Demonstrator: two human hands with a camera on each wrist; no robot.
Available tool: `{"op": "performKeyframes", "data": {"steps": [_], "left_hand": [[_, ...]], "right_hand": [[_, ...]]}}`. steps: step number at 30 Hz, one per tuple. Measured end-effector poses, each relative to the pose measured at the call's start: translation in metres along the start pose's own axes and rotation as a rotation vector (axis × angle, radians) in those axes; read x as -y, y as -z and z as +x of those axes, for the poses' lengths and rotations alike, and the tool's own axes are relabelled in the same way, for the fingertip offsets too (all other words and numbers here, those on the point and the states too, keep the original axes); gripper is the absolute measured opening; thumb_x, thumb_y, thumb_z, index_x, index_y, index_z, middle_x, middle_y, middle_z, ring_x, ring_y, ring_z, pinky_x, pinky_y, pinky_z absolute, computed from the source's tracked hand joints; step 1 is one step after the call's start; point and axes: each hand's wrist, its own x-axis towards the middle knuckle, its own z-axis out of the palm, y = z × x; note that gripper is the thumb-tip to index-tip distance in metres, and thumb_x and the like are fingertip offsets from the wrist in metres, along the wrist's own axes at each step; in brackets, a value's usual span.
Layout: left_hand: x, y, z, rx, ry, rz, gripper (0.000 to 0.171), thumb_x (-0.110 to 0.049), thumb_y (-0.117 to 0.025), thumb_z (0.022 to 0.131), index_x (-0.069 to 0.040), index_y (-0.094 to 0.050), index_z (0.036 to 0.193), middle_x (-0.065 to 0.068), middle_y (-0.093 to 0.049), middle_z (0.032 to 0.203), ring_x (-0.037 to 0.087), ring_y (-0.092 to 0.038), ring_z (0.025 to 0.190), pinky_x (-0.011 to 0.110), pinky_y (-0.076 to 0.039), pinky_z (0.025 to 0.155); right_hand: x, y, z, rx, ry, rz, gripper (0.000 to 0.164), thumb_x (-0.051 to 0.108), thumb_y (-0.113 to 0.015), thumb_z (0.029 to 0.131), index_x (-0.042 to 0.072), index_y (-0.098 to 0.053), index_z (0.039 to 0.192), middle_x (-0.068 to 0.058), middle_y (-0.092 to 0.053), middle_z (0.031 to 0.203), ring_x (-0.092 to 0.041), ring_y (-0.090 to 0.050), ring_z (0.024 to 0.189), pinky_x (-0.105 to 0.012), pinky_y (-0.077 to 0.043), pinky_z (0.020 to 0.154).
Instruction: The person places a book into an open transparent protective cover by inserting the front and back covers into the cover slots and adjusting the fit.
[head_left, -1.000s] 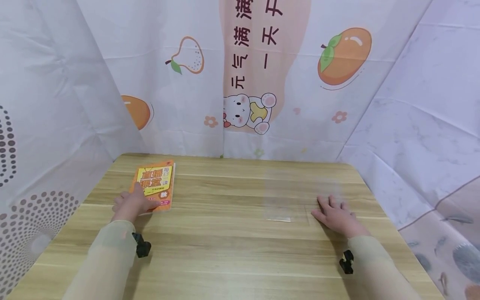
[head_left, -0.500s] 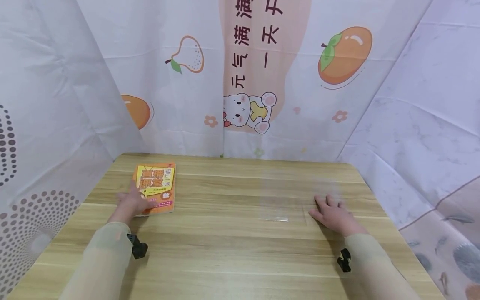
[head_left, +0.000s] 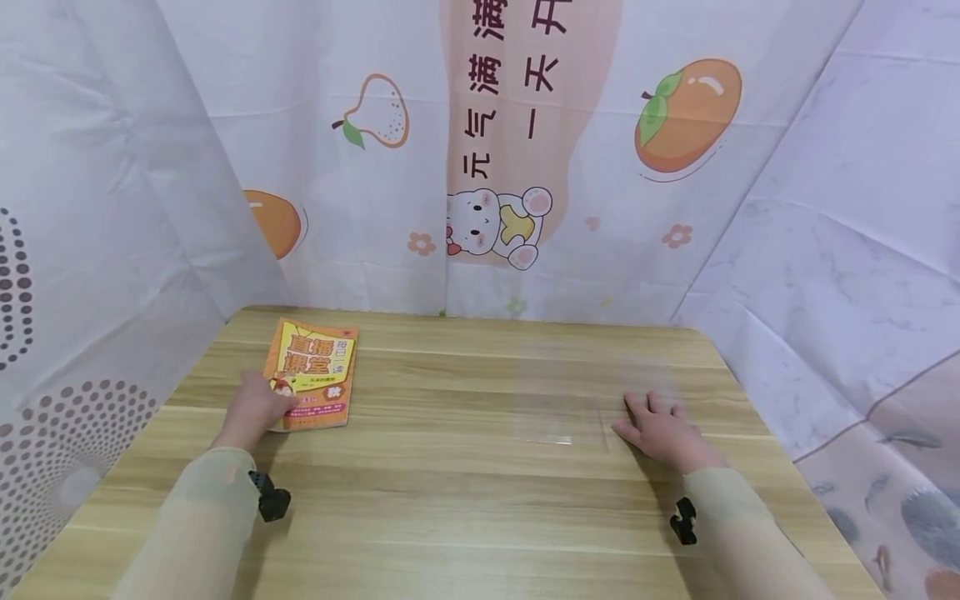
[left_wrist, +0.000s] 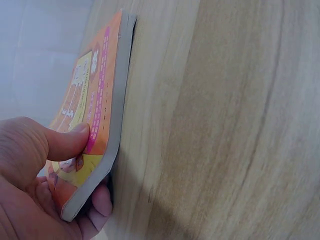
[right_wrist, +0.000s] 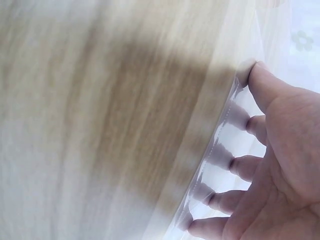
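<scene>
An orange and yellow paperback book (head_left: 321, 367) lies at the table's far left. My left hand (head_left: 255, 410) grips its near left corner. In the left wrist view the thumb (left_wrist: 70, 142) presses on the cover while curled fingers (left_wrist: 102, 200) reach beneath, and that corner bends up off the table. On the right side lies a clear plastic book cover (head_left: 543, 412), hard to see against the wood. My right hand (head_left: 663, 433) rests on it with fingers spread. The right wrist view has the fingertips (right_wrist: 242, 167) touching the clear plastic (right_wrist: 212, 150) along its seam.
Both hands work over a wood-grain table (head_left: 420, 500) with rounded far corners. A white curtain (head_left: 390, 208) printed with fruit and a cartoon bear hangs right behind it. Patterned cloth flanks the left and right sides.
My left hand has shifted to the book's near left corner, and the book has turned slightly clockwise and moved a little right. The right hand and the plastic cover have slid slightly left.
</scene>
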Motion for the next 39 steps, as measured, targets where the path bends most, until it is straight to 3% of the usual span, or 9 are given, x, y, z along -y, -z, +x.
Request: {"op": "performKeyframes", "data": {"steps": [6, 12, 20, 25, 29, 32, 39], "left_hand": [[-0.001, 0.006, 0.002, 0.029, -0.024, 0.010, 0.074, -0.012, -0.054, 0.094, 0.024, -0.009, 0.141, 0.050, -0.034, 0.134, 0.056, -0.045, 0.121, 0.064, -0.042, 0.104], [0.000, 0.007, 0.005, 0.000, -0.047, 0.000, 0.067, -0.009, -0.057, 0.091, 0.019, -0.020, 0.138, 0.042, -0.042, 0.126, 0.048, -0.049, 0.111, 0.058, -0.047, 0.095], [0.000, 0.007, 0.005, -0.006, -0.072, -0.048, 0.064, -0.008, -0.059, 0.092, 0.017, -0.023, 0.138, 0.037, -0.044, 0.123, 0.042, -0.049, 0.106, 0.050, -0.049, 0.085], [-0.001, 0.004, 0.009, 0.004, -0.138, -0.149, 0.066, -0.010, -0.058, 0.095, 0.017, -0.022, 0.143, 0.034, -0.047, 0.122, 0.033, -0.057, 0.097, 0.040, -0.055, 0.069], [-0.002, 0.002, 0.011, 0.039, -0.204, -0.275, 0.066, -0.014, -0.053, 0.102, 0.008, -0.015, 0.151, 0.032, -0.049, 0.125, 0.026, -0.064, 0.082, 0.038, -0.058, 0.057], [-0.005, 0.001, 0.012, 0.056, -0.229, -0.310, 0.063, -0.017, -0.050, 0.105, 0.002, -0.013, 0.152, 0.030, -0.049, 0.126, 0.023, -0.064, 0.077, 0.038, -0.057, 0.054], [-0.013, -0.003, 0.008, 0.080, -0.249, -0.366, 0.061, -0.017, -0.049, 0.106, 0.001, -0.010, 0.151, 0.031, -0.050, 0.125, 0.021, -0.068, 0.071, 0.036, -0.055, 0.051]], "right_hand": [[0.000, 0.000, 0.001, 0.007, -0.024, 0.007, 0.076, 0.051, -0.049, 0.105, -0.003, -0.033, 0.156, -0.047, -0.020, 0.153, -0.079, -0.016, 0.131, -0.087, -0.032, 0.091], [0.001, -0.001, 0.001, -0.002, -0.011, 0.002, 0.075, 0.050, -0.050, 0.105, -0.004, -0.033, 0.155, -0.048, -0.021, 0.152, -0.079, -0.017, 0.130, -0.086, -0.033, 0.092], [0.001, -0.001, 0.002, -0.008, -0.005, -0.006, 0.074, 0.048, -0.050, 0.105, -0.004, -0.033, 0.155, -0.049, -0.021, 0.152, -0.080, -0.018, 0.129, -0.084, -0.034, 0.093], [0.002, -0.002, 0.002, -0.008, -0.002, -0.016, 0.074, 0.048, -0.050, 0.105, -0.004, -0.034, 0.155, -0.049, -0.022, 0.151, -0.080, -0.019, 0.129, -0.083, -0.034, 0.095], [0.002, -0.002, 0.003, -0.003, -0.008, -0.026, 0.075, 0.050, -0.049, 0.105, -0.004, -0.034, 0.155, -0.048, -0.022, 0.152, -0.079, -0.019, 0.130, -0.083, -0.034, 0.095], [0.003, -0.002, 0.003, -0.004, -0.014, -0.024, 0.075, 0.051, -0.049, 0.105, -0.003, -0.035, 0.155, -0.048, -0.023, 0.152, -0.079, -0.019, 0.130, -0.083, -0.034, 0.095], [0.005, -0.003, 0.003, -0.013, -0.007, -0.014, 0.075, 0.051, -0.050, 0.105, -0.003, -0.035, 0.156, -0.047, -0.023, 0.153, -0.079, -0.019, 0.130, -0.083, -0.034, 0.096]]}}
